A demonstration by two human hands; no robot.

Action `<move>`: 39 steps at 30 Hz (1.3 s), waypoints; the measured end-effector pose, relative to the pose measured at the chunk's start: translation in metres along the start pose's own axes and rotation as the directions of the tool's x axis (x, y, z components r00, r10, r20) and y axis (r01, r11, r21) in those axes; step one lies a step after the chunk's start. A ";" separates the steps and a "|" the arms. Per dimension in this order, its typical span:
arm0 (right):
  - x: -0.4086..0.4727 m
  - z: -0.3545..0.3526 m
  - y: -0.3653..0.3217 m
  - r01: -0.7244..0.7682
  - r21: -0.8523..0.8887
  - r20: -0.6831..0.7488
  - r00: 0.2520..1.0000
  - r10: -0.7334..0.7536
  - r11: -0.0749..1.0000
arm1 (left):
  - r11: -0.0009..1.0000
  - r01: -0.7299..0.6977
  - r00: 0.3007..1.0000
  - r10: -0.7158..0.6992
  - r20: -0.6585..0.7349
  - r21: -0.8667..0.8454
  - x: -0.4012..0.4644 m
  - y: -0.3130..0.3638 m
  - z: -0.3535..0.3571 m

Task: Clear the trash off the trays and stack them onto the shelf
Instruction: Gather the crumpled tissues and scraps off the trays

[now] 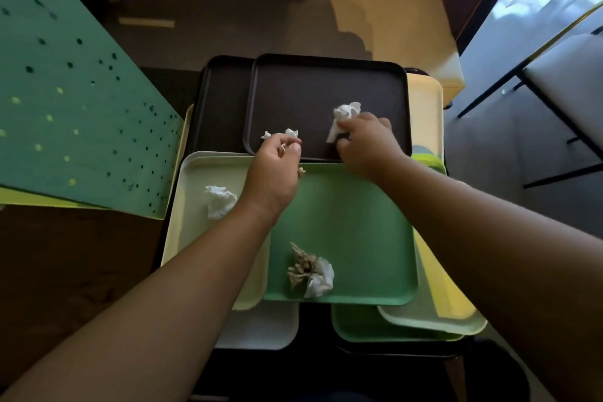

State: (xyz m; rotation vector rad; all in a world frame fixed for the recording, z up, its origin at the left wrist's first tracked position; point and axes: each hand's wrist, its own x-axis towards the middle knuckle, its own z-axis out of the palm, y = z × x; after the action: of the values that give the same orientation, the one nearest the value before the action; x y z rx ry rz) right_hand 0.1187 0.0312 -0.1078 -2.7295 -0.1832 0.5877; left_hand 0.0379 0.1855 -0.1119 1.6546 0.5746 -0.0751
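Your green tray (359, 222) at 6 o'clock looks smooth matt plastic; cream tray (192, 192) at 8 o'clock same, slight sheen. Dark brown tray (310, 88) at 12 o'clock reads finely textured, matt. White wads (346, 116) are crumpled soft paper; brownish wad (301, 263) rougher paper. Green perforated panel (65, 108) at 9 o'clock: matt, material unclear.

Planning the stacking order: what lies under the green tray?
The green tray overlaps a cream tray on its left; another green tray and a pale one show beneath. The surface under them is hidden.
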 end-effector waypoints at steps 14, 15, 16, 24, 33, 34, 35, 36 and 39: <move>-0.027 0.029 -0.068 0.166 0.245 -0.087 0.985 -0.149 0.955 | 0.990 0.045 0.998 -0.051 -0.046 -0.136 0.003 0.004 -0.050; -0.022 0.032 -0.070 0.179 0.101 0.012 0.983 -0.181 0.979 | 0.992 0.033 0.997 -0.041 -0.062 -0.120 0.001 0.003 -0.056; -0.017 0.037 -0.071 0.201 -0.028 0.100 0.975 -0.197 0.979 | 0.996 0.018 0.996 -0.025 -0.081 -0.085 0.000 0.002 -0.061; -0.024 0.041 -0.076 0.170 0.030 0.049 0.984 -0.171 0.985 | 0.997 0.036 0.986 -0.047 -0.162 -0.072 -0.010 0.003 -0.079; -0.122 0.046 -0.084 0.288 0.784 -0.188 0.954 -0.232 0.550 | 0.987 0.021 0.999 -0.015 0.038 -0.161 -0.028 0.011 -0.060; -0.126 0.049 -0.077 0.292 0.749 -0.218 0.956 -0.194 0.595 | 0.992 -0.007 1.000 0.008 0.007 -0.127 -0.030 0.011 -0.059; -0.131 0.051 -0.069 0.278 0.694 -0.222 0.960 -0.170 0.664 | 0.994 -0.022 1.000 0.020 -0.020 -0.103 -0.032 0.011 -0.059; -0.135 0.051 -0.060 0.241 0.613 -0.183 0.970 -0.161 0.752 | 0.996 -0.023 0.999 0.019 -0.039 -0.091 -0.035 0.011 -0.061; -0.152 0.046 -0.034 0.136 0.206 0.135 0.977 -0.166 0.969 | 0.997 -0.014 0.999 0.011 -0.049 -0.069 -0.043 0.006 -0.067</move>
State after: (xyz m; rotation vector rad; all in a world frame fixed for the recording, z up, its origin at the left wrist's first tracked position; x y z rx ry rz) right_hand -0.0402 0.0470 -0.0784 -2.4559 -0.3492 0.7278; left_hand -0.0159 0.2346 -0.0783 1.5957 0.5977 -0.0054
